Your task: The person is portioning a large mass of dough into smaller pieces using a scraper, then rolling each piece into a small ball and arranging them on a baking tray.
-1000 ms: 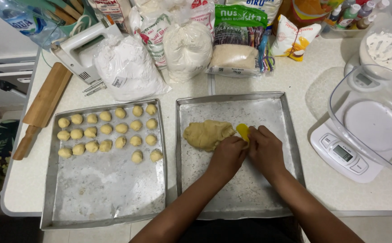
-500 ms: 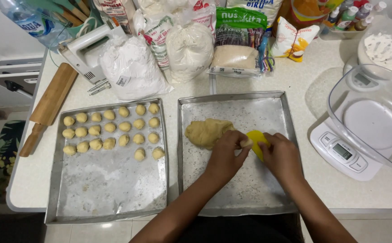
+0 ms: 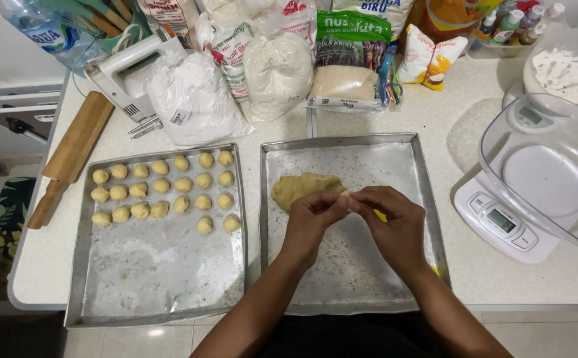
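Note:
My left hand (image 3: 310, 224) and my right hand (image 3: 395, 225) meet above the right metal tray (image 3: 428, 199), their fingertips pinched together on a small piece of dough (image 3: 346, 195). A yellow scraper (image 3: 382, 215) peeks out under my right palm. A larger lump of pale dough (image 3: 301, 187) lies on the tray just left of my left fingers. On the left metal tray (image 3: 156, 265), several small dough balls (image 3: 163, 189) sit in rows across the far half.
A wooden rolling pin (image 3: 70, 156) lies at the left edge. Behind the trays are a white hand mixer (image 3: 129, 73) and bags of flour (image 3: 192, 99) and other ingredients. A digital scale (image 3: 501, 222) with a clear bowl (image 3: 554, 166) stands at the right.
My right hand had the yellow scraper against the dough lump. Both hands have since drawn together to the right of the lump, with a small piece of dough between their fingertips.

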